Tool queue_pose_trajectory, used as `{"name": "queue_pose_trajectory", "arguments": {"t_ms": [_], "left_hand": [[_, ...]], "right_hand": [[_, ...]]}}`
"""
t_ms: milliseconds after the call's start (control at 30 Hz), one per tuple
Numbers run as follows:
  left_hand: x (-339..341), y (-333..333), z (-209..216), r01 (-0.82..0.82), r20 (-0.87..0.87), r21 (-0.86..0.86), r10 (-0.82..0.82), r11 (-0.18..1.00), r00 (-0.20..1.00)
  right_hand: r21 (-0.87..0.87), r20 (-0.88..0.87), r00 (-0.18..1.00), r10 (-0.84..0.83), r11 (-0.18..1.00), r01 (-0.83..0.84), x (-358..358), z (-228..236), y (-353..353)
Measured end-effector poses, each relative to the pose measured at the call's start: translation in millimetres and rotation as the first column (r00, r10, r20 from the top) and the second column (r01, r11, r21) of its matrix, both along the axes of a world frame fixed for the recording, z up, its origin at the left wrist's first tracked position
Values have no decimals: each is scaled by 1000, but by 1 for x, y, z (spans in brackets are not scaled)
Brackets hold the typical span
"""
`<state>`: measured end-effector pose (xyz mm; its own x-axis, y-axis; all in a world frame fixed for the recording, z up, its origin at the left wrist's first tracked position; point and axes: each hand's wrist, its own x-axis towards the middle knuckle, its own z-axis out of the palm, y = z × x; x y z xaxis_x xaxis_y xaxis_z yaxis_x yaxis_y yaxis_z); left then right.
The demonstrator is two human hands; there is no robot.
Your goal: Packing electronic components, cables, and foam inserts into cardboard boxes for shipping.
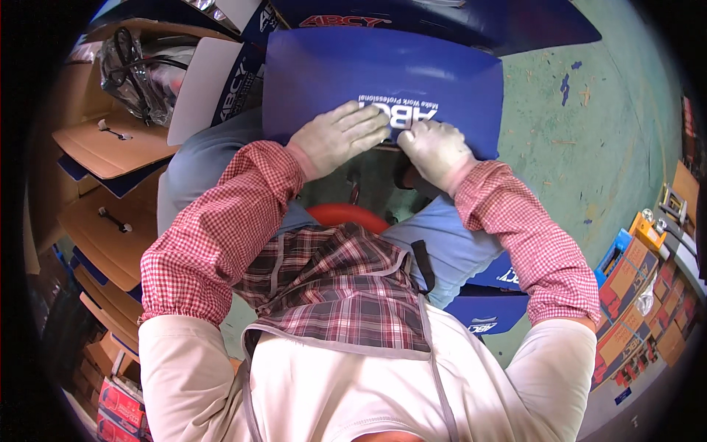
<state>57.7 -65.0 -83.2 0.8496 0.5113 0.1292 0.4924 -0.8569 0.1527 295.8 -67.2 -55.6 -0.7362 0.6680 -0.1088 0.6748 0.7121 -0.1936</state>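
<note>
In front of my knees is a blue cardboard box (383, 62), its broad glossy face up and its white print upside down to me. White gloves cover both hands. My left hand (342, 136) lies on the near part of that face, fingers stretched out and pointing right. At the near edge, right of the print, my right hand (438, 153) has its fingers bent and closed on the cardboard; its fingertips are partly hidden. Between my knees, below the box's near edge, shows a red rounded thing (347, 216).
Open cartons with brown flaps (114, 147) stack up at my left, one holding a plastic-wrapped black cable (136, 70). Another blue box (449, 22) lies beyond mine. More blue boxes (486, 313) stand by my right leg. Scraps (565, 88) litter the green floor; cartons (626, 295) line the right.
</note>
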Motion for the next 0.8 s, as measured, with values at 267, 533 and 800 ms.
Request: {"name": "queue_pose_trajectory", "arguments": {"t_ms": [267,533,800], "left_hand": [[-1,-8,-4,18,0,-75,-18,997,1000],[-1,-6,-10,-2,56,-44,4,999,998],[10,-4,-2,-165,17,-20,165,986,986]], "right_hand": [[-255,237,971,-10,964,72,-9,13,1],[-230,151,985,-79,967,113,-3,20,0],[-187,392,902,-179,945,269,2,32,1]]}}
